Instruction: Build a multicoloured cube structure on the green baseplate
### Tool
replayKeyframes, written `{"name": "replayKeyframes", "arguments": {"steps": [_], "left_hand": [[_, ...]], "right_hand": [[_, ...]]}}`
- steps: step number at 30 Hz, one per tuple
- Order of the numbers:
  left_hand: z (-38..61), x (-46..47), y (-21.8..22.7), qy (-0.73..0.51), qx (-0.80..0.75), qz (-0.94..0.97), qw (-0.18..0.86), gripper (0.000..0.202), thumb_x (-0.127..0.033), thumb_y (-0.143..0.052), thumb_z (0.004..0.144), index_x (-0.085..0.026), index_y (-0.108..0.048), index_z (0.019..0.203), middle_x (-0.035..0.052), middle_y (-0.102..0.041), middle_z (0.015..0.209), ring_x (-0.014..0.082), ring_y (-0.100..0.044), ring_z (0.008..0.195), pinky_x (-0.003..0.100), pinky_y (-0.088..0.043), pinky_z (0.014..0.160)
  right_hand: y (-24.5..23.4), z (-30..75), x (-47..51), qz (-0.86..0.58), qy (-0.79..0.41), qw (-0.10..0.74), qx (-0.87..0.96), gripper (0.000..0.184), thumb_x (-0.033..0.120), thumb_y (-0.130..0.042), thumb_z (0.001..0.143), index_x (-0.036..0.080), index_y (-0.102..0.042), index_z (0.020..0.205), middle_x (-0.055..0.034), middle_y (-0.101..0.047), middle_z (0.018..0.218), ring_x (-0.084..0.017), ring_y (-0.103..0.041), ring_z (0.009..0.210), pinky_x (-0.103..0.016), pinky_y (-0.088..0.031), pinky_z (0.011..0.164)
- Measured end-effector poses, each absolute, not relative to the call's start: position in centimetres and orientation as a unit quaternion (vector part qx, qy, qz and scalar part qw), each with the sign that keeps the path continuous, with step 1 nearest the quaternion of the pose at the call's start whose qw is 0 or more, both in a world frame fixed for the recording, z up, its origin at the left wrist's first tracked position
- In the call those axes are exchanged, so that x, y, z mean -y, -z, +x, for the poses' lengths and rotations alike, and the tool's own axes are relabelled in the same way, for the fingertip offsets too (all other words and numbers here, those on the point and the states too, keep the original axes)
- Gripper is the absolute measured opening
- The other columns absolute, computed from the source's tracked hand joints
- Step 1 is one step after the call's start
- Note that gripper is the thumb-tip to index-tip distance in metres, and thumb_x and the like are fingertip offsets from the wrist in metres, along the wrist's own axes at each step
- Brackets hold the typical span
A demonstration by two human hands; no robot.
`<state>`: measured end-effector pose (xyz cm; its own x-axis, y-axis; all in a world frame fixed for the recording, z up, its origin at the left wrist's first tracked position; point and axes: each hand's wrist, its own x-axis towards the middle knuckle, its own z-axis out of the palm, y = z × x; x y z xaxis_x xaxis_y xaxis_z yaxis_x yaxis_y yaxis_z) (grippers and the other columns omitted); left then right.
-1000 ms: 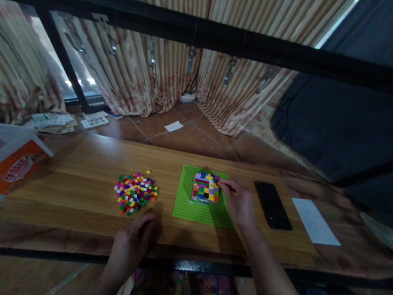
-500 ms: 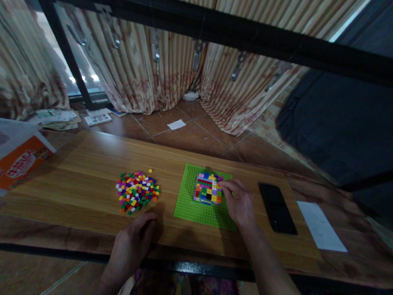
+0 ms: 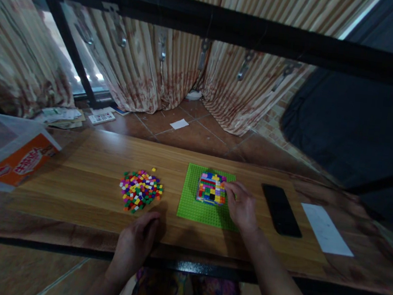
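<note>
Looking at the right hand (image 3: pixel 242 207), what is it on?

— Its fingertips (image 3: pixel 226 186) are against the right edge of the little block of coloured bricks (image 3: pixel 212 189), which sits on the far part of the green baseplate (image 3: pixel 193 208). From where I stand I can't tell whether the thumb and finger are pinched on a brick or only pressing on the block.

And the left hand (image 3: pixel 136 240)?

— Down at the near edge of the wooden table (image 3: pixel 83 172), back upward, fingers curved side by side onto the wood. Whether anything is under them, I can't tell. It lies just this side of the heap of loose bricks (image 3: pixel 140 189), near it but not touching.

Where is the heap from the plate?

— To its left, apart from it, with one yellow brick (image 3: pixel 153 169) lying alone just beyond the heap.

Anything else on the table?

— A black phone (image 3: pixel 281 209) lies flat just right of the baseplate, a white sheet (image 3: pixel 328 222) beyond that, and an orange packet in clear plastic (image 3: pixel 21 160) at the far left end.
</note>
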<state>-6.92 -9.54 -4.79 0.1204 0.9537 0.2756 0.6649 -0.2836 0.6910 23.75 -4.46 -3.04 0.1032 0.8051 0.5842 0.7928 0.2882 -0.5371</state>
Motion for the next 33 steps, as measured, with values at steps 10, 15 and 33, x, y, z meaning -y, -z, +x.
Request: {"name": "replayKeyframes", "arguments": {"steps": [10,15,33], "left_hand": [[-6.9,9.6,4.6,-0.340,-0.569,0.714,0.225,0.023,-0.033,-0.048,0.091,-0.023,-0.067,0.098,0.0042,-0.077,0.096,0.0191,-0.074,0.086,0.029,-0.060,0.078],[-7.0,9.4,4.5,-0.349,-0.557,0.716,0.235,0.023,-0.033,-0.049,0.090,-0.023,-0.068,0.097,0.0046,-0.077,0.095,0.0198,-0.074,0.085,0.030,-0.060,0.076],[-17.5,3.1,2.7,-0.301,-0.759,0.575,0.048,0.033,-0.034,-0.049,0.085,-0.017,-0.065,0.108,0.0127,-0.070,0.100,0.0262,-0.068,0.088,0.036,-0.054,0.074]], "right_hand": [[4.7,23.9,5.0,-0.603,0.027,0.408,0.685,0.035,0.026,-0.038,0.098,0.022,-0.072,0.105,-0.0089,-0.070,0.098,-0.021,-0.065,0.094,-0.039,-0.054,0.091],[3.9,23.8,5.3,-0.614,-0.010,0.387,0.687,0.037,0.024,-0.035,0.097,0.023,-0.071,0.110,-0.0085,-0.070,0.101,-0.021,-0.065,0.096,-0.040,-0.054,0.091],[4.6,19.0,9.0,-0.714,-0.116,0.461,0.514,0.077,0.057,-0.063,0.082,0.012,-0.044,0.141,-0.0229,-0.062,0.126,-0.032,-0.063,0.108,-0.048,-0.051,0.088]]}}
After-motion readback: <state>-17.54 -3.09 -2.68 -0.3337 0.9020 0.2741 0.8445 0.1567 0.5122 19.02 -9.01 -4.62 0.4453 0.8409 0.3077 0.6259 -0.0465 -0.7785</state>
